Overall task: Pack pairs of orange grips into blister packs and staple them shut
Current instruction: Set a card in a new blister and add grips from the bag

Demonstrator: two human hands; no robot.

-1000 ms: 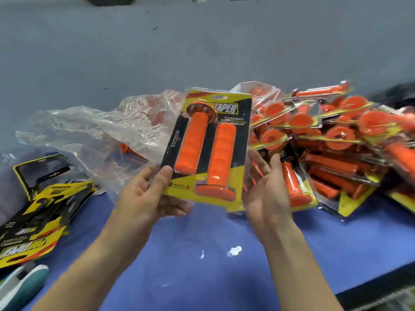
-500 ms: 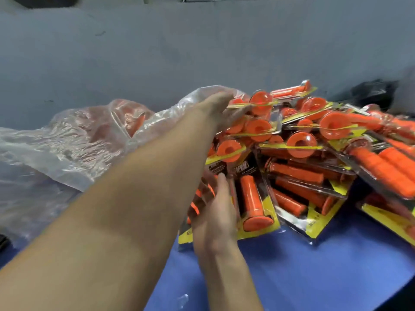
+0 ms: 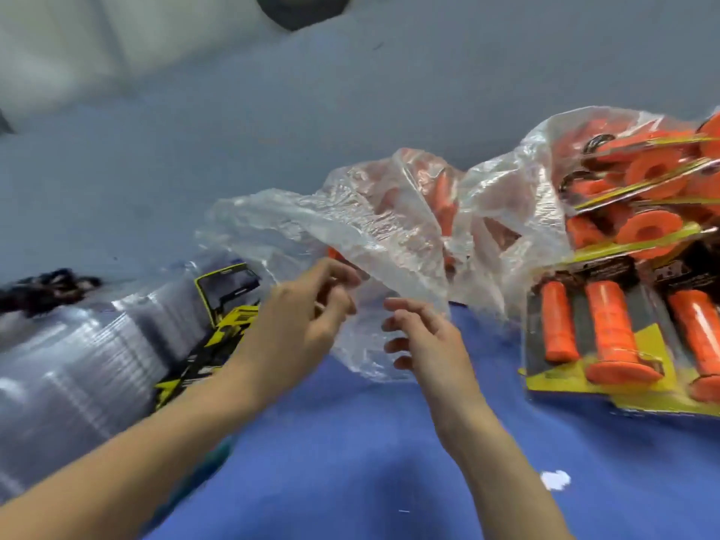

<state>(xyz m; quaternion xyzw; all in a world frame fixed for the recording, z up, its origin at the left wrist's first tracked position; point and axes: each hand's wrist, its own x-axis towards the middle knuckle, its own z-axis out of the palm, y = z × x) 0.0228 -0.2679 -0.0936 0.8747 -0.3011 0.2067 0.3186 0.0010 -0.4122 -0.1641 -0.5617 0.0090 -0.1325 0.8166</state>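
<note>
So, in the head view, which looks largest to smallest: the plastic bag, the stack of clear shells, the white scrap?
Plastic bag, stack of clear shells: look similar; stack nearer, so unranked.
White scrap: smallest.

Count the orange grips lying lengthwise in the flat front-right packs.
3: left grip and right grip side by side in the nearest pack; third grip in the neighbouring pack at the right edge. Others may be hidden beyond the frame or in the pile behind.

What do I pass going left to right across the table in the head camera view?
stack of clear blister shells → yellow and black cards → left hand → right hand → packed blister packs. The clear bag overlaps both hands, so it is left out.
</note>
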